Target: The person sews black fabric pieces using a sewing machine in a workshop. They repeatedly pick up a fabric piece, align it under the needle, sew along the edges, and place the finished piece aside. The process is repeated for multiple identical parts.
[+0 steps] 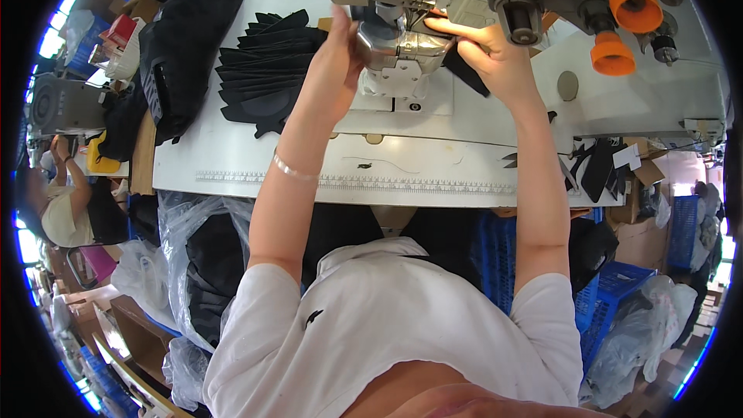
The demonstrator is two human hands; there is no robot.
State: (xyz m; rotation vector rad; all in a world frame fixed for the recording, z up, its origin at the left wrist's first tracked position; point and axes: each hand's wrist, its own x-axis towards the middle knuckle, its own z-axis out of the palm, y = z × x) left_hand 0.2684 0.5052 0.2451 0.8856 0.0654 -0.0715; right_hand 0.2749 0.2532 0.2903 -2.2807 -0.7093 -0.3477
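Two hands were up at one sewing machine (398,50), and they stood apart on either side of its shiny metal bed: the left hand (334,66) lay along the near left side, its fingers partly hidden, so whether it was gripping you couldn't tell; the right hand (495,58) had one index finger stretched toward the needle area, the others curled, its hold unclear too. One narrow black piece (467,73) poked out between the bed and that right hand! Off to the left, one fanned stack of black pieces (263,70), too overlapped to count. Two orange cones (635,4) hung upper right, and one bracelet (292,169) circled the left wrist. Under it all ran the white counter (464,128), a ruler scale (348,183) printed along its front edge, a loose thread curling above, scissors (569,170) by the right forearm, more black scraps (598,170) just beyond. And the room was packed: one co-worker (66,213) seated at far left, blue crates (619,286) and clear plastic bags (642,333) low on the right, a cardboard box (139,333) low on the left.
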